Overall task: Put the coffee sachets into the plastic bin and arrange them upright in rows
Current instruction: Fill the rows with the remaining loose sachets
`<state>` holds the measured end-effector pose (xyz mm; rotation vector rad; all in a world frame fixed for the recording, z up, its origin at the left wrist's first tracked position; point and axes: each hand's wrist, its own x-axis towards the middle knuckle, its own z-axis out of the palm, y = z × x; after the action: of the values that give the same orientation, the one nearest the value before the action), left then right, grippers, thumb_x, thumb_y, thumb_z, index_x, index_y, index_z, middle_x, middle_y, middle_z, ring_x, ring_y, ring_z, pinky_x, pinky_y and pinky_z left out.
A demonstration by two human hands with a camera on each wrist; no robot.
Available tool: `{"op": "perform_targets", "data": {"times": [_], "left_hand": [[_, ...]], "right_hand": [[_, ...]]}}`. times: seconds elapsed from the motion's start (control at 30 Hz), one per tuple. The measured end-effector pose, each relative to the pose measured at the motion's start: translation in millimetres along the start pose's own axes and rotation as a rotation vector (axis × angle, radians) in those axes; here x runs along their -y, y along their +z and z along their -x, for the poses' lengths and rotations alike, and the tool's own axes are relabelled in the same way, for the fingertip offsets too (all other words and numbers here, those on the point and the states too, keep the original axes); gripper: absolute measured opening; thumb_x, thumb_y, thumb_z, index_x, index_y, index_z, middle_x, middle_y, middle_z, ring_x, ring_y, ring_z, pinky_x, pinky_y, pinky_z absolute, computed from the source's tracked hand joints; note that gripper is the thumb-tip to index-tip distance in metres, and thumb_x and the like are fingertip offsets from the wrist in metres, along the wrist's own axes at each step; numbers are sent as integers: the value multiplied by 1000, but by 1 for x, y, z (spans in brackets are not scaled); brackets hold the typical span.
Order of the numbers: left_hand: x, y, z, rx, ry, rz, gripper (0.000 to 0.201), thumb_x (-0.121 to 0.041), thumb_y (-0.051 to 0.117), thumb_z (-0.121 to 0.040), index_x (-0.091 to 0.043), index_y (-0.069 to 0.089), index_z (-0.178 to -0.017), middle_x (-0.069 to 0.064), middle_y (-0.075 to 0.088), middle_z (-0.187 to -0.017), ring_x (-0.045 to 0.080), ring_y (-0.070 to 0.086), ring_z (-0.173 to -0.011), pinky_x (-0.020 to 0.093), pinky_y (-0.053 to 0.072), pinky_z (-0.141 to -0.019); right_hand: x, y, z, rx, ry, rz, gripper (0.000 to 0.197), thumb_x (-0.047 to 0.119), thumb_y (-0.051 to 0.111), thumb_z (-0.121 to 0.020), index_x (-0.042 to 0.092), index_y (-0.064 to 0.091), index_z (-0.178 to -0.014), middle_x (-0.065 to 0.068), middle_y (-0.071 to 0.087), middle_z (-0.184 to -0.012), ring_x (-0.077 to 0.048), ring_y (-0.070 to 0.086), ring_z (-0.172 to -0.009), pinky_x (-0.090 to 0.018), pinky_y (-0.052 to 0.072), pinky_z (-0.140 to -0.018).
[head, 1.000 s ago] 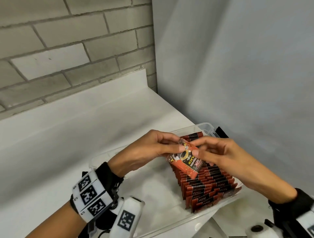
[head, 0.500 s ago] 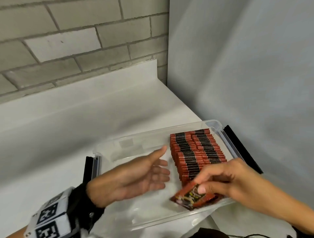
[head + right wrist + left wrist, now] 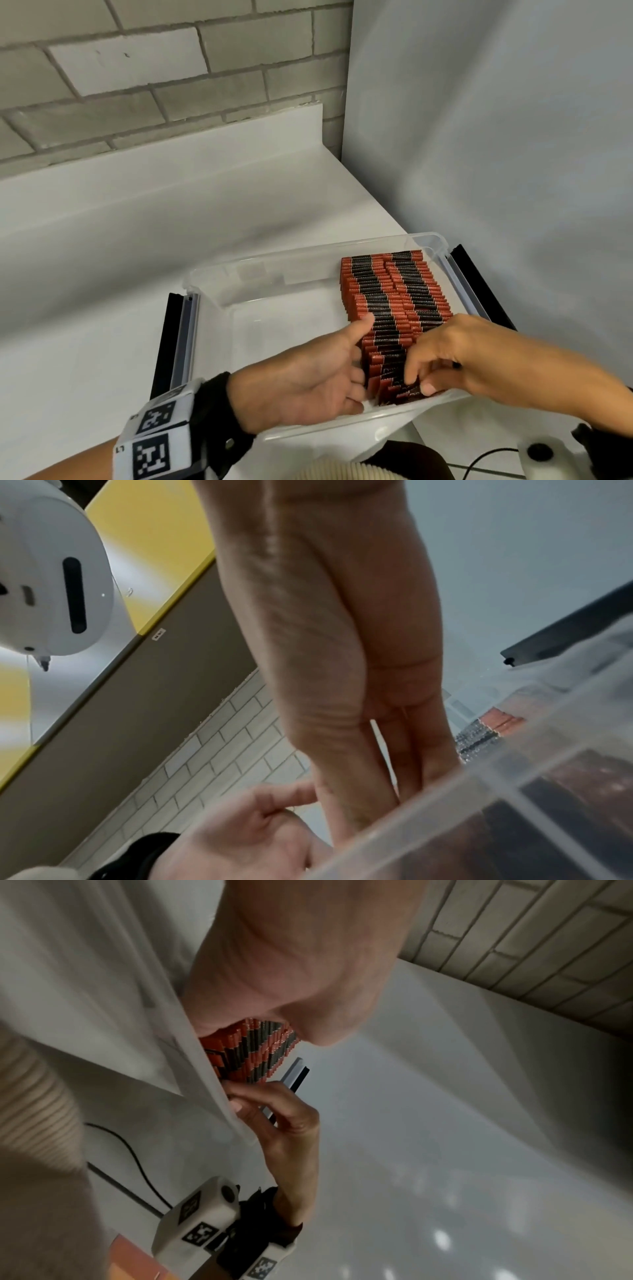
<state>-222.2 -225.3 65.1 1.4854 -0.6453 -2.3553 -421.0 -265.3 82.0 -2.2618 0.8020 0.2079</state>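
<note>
Sachets [image 3: 390,301] packed tight, two upright rows filling the right half of the clear plastic bin [image 3: 219,274] on the white counter [image 3: 137,246], red-and-black top edges showing from twelve o'clock down to the near wall. Right hand [image 3: 459,356] is in at five o'clock of the bin, fingertips curled down and pinching a dark sachet [image 3: 409,390] at the near end of the rows, thumb just in front of it. Left hand [image 3: 308,380] comes in from seven o'clock, palm turned inward, fingers relaxed and spread, thumb [image 3: 359,327] laid against the left flank of the near row like a bookend; it holds nothing. From the left wrist view the right hand's fingers [image 3: 240,1096] sit right at the bin's edge.

These packets look light, thin and crinkly, with slick foil that could slide between fingers. Best hold, I'd say, is the stiffer sealed top edge, pinched flat on both faces, not the soft middle. Risk here: push too hard and the leaning near packets could fan over, so that bracing left palm matters.
</note>
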Motion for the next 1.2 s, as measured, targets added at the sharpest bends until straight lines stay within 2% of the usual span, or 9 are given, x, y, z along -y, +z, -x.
{"op": "perform_targets", "data": {"times": [0.13,0.23,0.37,0.57,0.73,0.83,0.97,1.1,1.2], "left_hand": [[-1,2,-5,3,-12,45,73,-59,31,-95,-2,41,-140,21,47,-137,23,50,-120,26,45,-96],[-2,-2,-5,-1,1,32,72,-56,32,-96,1,40,-140,26,39,-142,34,37,-134,37,29,-112],[-1,4,-5,-13,0,86,69,-53,36,-96,-1,39,-141,23,41,-142,30,39,-132,36,27,-112],[1,4,-10,-44,-3,57,74,-52,34,-98,3,27,-145,23,23,-145,35,19,-138,41,16,-115],[2,3,-10,-28,-8,35,70,-54,32,-98,-2,33,-145,24,33,-147,33,30,-137,40,19,-115],[1,4,-10,-18,-12,36,66,-53,33,-98,-3,38,-140,22,38,-144,25,48,-121,37,27,-112],[2,0,-10,-10,-13,26,70,-53,34,-97,-2,34,-144,24,36,-145,34,34,-135,41,23,-114],[2,0,-10,-4,-19,15,67,-55,33,-97,-4,42,-140,22,44,-139,19,50,-119,38,27,-113],[3,-2,-10,-5,-14,-26,70,-55,32,-97,-3,37,-143,24,34,-145,31,33,-136,40,22,-115]], "right_hand": [[4,1,-4,39,-44,27,11,20,63,-91,26,69,-99,22,62,-87,11,57,-86,-4,40,-75],[3,-3,1,18,-92,2,10,23,62,-92,29,68,-97,20,64,-91,8,58,-87,-5,41,-76],[2,3,0,17,-107,11,10,22,61,-92,28,68,-97,25,59,-88,8,58,-90,-6,41,-79],[-8,-4,5,60,-37,-75,16,23,62,-91,28,72,-104,28,64,-93,14,58,-94,-5,42,-81],[-14,-4,6,40,-86,129,11,27,61,-92,30,70,-98,31,54,-83,15,53,-90,-3,36,-78],[-11,-14,10,-79,-112,79,10,24,68,-88,31,72,-93,31,59,-83,14,58,-85,-1,39,-74],[-8,-21,17,-181,-127,-18,10,27,69,-84,31,74,-92,28,65,-85,10,62,-82,-1,41,-68],[-13,-5,12,-61,-129,83,10,22,68,-88,28,74,-93,24,65,-88,15,57,-85,0,38,-75],[-17,2,10,-9,-90,122,14,24,64,-90,29,73,-100,27,60,-91,15,53,-90,-2,37,-80]]}}
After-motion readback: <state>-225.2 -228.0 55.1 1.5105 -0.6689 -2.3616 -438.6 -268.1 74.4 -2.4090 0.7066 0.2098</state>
